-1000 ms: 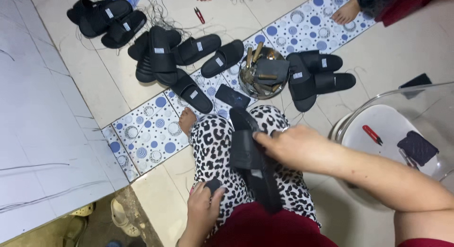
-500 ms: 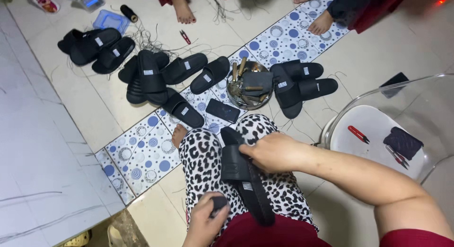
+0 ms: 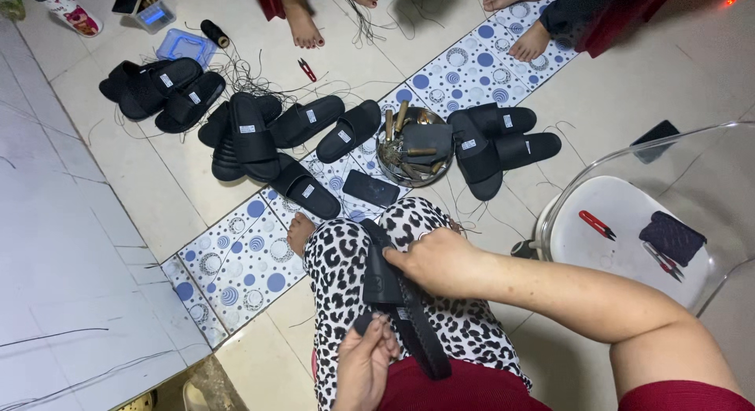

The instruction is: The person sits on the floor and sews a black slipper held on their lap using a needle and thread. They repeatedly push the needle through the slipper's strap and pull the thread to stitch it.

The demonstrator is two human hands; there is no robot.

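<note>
A black slide sandal (image 3: 397, 297) lies along my lap, on leopard-print trousers (image 3: 342, 261). My right hand (image 3: 436, 261) presses down on its upper part, fingers wrapped over the strap. My left hand (image 3: 366, 364) pinches the sandal's lower edge near a small dark piece; what it pinches is partly hidden by the fingers. My bare foot (image 3: 300, 232) shows beyond the knee.
Several black sandals (image 3: 252, 132) lie scattered on the tiled floor, a pair (image 3: 495, 140) at the right. A metal bowl of tools (image 3: 413, 147), a dark phone (image 3: 370, 188), red snips (image 3: 307, 69), thread spool (image 3: 214, 32), other people's feet (image 3: 303, 22), and a clear chair (image 3: 621, 230) surround me.
The view has pulled back and tilted, showing more floor at the top. My left hand has risen to the sandal's lower edge; my right hand stays on the strap.
</note>
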